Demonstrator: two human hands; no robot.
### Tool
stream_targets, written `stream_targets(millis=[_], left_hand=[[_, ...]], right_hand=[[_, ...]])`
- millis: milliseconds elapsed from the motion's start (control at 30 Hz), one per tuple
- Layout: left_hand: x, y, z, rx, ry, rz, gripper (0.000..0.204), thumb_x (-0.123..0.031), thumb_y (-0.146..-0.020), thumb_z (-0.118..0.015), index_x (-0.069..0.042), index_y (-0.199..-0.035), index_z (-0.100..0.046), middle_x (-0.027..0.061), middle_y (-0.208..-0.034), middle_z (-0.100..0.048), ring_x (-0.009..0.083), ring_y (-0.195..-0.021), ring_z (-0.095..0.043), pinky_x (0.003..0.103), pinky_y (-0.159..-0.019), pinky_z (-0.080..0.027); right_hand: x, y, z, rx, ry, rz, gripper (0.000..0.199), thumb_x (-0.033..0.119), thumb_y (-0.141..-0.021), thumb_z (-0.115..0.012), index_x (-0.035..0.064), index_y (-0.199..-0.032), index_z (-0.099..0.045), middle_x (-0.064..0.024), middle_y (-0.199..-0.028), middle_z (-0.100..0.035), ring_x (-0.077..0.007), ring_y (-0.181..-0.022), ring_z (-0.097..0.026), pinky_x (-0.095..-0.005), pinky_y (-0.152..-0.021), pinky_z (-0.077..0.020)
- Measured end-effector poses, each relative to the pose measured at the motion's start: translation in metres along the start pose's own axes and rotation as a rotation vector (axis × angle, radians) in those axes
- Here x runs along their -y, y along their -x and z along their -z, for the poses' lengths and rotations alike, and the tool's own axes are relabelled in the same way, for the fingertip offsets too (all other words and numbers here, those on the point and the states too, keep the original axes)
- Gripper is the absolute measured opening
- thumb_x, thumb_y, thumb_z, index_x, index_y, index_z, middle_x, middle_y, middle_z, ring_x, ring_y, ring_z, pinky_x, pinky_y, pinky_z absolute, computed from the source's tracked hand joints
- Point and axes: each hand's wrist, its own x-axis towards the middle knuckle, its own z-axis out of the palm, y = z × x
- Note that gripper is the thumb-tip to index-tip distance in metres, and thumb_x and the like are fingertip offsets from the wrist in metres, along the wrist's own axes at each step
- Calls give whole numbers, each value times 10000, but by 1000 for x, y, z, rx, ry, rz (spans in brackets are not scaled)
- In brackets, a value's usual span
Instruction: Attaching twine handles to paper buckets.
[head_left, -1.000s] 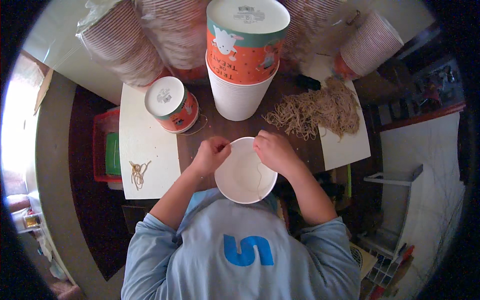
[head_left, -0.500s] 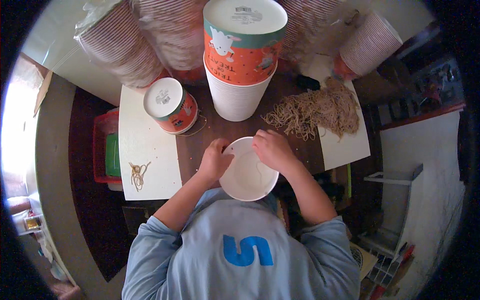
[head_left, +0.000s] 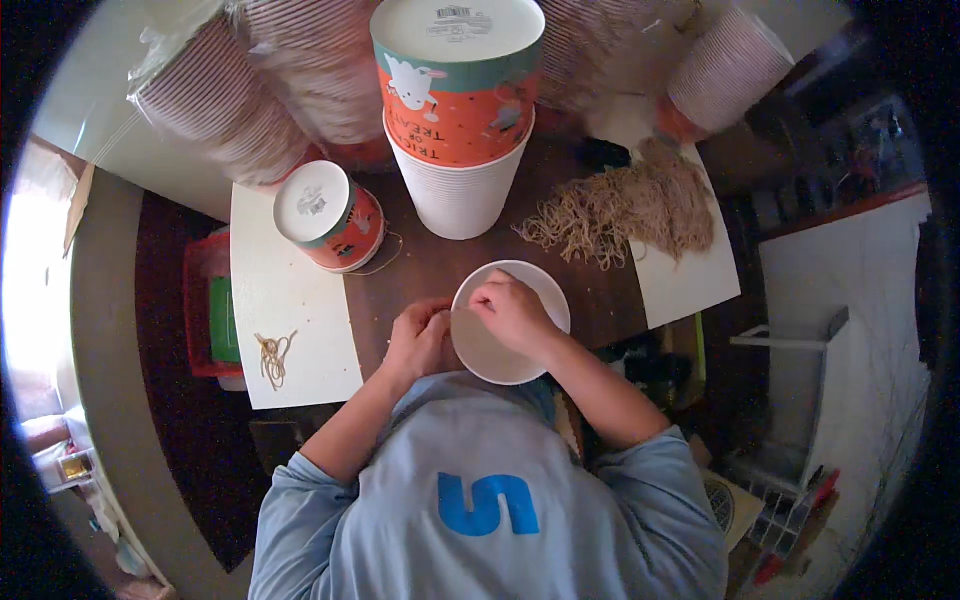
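A white paper bucket (head_left: 545,295) is in front of my body with its mouth facing up, at the near edge of the table. My left hand (head_left: 418,335) is closed at the outside of its left rim, thumb and fingers pinched together. Reaching over the mouth, my right hand (head_left: 508,308) is closed in a pinch just inside that same left rim. Whatever is between the fingertips of either hand is too small to make out. To the right lies a tangled heap of tan strings (head_left: 640,210).
A tall upside-down stack of buckets (head_left: 460,185) stands behind the work spot. A shorter orange-printed stack (head_left: 335,225) with a string loop sits left of it. A small string bundle (head_left: 273,358) lies on the white board (head_left: 290,300). Plastic-wrapped bucket stacks (head_left: 215,95) line the back.
My right hand has moved left from the far right rim to the left rim, inside the bucket. My left hand has shifted slightly down and left. The bucket has shifted slightly right and away.
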Motion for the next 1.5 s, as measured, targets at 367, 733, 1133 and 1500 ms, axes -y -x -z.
stream_targets(millis=[367,733,1133,1500], left_hand=[[-9,-3,4,51,-6,93,251,-103,-885,-458,61,-1011,-600,101,-847,-633,144,-744,-584,267,-663,-484],[-10,-7,5,72,-1,93,224,-101,-893,-484,48,-1002,-610,87,-843,-639,127,-746,-578,268,-670,-483],[-7,-13,9,110,-258,-190,194,-49,-836,-542,10,-999,-629,135,-857,-655,205,-766,-625,300,-701,-491],[-32,-12,11,111,-451,-141,165,-82,-819,-548,-14,-935,-643,177,-864,-650,272,-735,-634,356,-675,-500]], right_hand=[[-1,-2,-5,-12,3,4,65,101,-754,-621,40,-740,-601,-112,-839,-563,-289,-785,-579,-389,-676,-466],[1,-4,-11,-54,73,46,62,94,-750,-605,35,-735,-604,-119,-839,-566,-298,-782,-578,-403,-677,-465],[5,-5,-16,-56,25,62,68,100,-746,-602,35,-739,-624,-128,-842,-580,-304,-786,-586,-410,-694,-472],[-1,-13,-7,39,-85,51,177,149,-767,-605,40,-904,-577,-152,-890,-603,-323,-842,-596,-425,-728,-472]])
